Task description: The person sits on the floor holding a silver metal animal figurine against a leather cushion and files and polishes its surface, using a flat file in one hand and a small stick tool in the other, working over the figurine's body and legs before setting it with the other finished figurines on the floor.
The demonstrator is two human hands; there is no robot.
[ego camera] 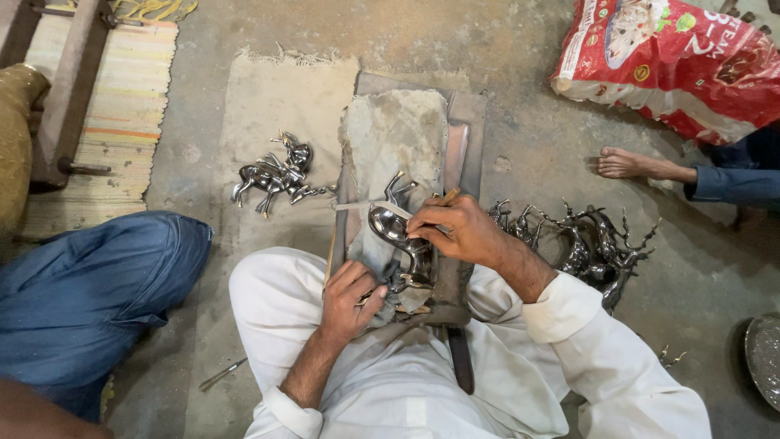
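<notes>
A shiny metal deer figurine [400, 236] lies on a worn cloth-covered board [396, 138] propped against my lap. My left hand [351, 297] grips the figurine's lower end, pinning it against the cloth. My right hand [455, 230] holds a thin flat metal tool [374, 206] with a wooden handle, its blade laid across the figurine's back.
Polished deer figurines [276, 175] lie on a mat to the left; a darker pile of deer figurines [589, 244] lies to the right. Another person's blue-clad knee [97, 284] is at left, a bare foot [626, 165] and a red sack [674, 57] at upper right. A small rod [221, 374] lies on the floor.
</notes>
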